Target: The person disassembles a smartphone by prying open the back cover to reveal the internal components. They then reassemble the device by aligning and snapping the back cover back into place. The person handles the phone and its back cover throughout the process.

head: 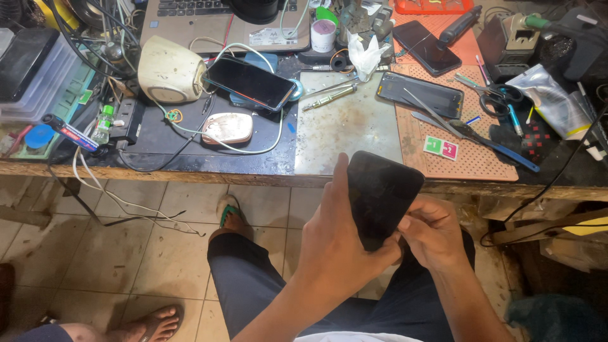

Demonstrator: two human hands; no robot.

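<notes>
Holding a black phone [382, 197] below the edge of the workbench [158, 170], I grip it in both hands. My left hand [335, 244] wraps its side, thumb up along the edge, probably to steady it. My right hand [432, 233] pinches the lower corner. The phone's long axis tilts upward toward the bench, dark face toward me.

Black phone [382, 196] between left hand [339, 244] and right hand [434, 234]
</notes>
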